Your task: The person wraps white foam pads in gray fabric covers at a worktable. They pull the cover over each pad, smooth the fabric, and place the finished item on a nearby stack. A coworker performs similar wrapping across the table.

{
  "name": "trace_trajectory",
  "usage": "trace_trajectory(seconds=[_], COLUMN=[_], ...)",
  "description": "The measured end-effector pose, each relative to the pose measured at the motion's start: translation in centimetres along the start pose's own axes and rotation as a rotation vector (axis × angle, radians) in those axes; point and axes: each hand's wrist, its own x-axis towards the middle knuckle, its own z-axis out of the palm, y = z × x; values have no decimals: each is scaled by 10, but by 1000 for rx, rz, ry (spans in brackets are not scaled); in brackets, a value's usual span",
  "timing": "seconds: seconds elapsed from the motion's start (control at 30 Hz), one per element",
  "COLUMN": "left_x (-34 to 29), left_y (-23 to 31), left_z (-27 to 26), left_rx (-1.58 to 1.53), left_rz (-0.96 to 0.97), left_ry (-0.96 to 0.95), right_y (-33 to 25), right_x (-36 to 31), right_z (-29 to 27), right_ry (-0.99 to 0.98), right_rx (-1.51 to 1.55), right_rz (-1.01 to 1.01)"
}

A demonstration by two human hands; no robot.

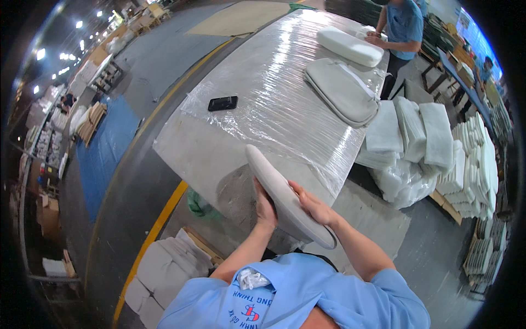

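Between my two hands I hold a light grey padded cushion (pixel 285 194), tilted up on edge so that mostly its long rounded rim shows. My left hand (pixel 265 205) grips it from the left side, its fingers partly hidden behind it. On the right side, my right hand (pixel 313 204) presses with its fingers along the cushion's upper edge. The cushion is above the near edge of a plastic-covered table (pixel 219 145). Farther right on the table lies a grey cushion cover (pixel 342 90) with a dark edge, and beyond it a white foam pad (pixel 350 46).
A black phone (pixel 223 103) lies on the table's left part. A co-worker (pixel 402 33) in blue stands at the far right corner, hands by the foam. White foam pads (pixel 408 129) are stacked to the right. Grey cushions (pixel 167 274) sit low on my left, near a yellow floor line.
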Motion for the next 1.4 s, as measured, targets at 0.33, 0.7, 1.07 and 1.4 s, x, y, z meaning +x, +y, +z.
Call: trace_trajectory(seconds=[0.33,0.7,1.07,1.4], left_x=[19,34,126,145], left_y=[-60,-65,82,90], left_z=[-11,-43,-24,-30], left_rx=[111,172,431,769], left_rz=[398,364,393,417], left_ry=[78,57,-60,-156], right_y=[36,91,6,30], right_x=[55,73,225,220], right_z=[8,2,9,24], right_ry=[-95,-63,9,13], right_rx=[345,313,209,198], right_rz=[66,200,-89,-59])
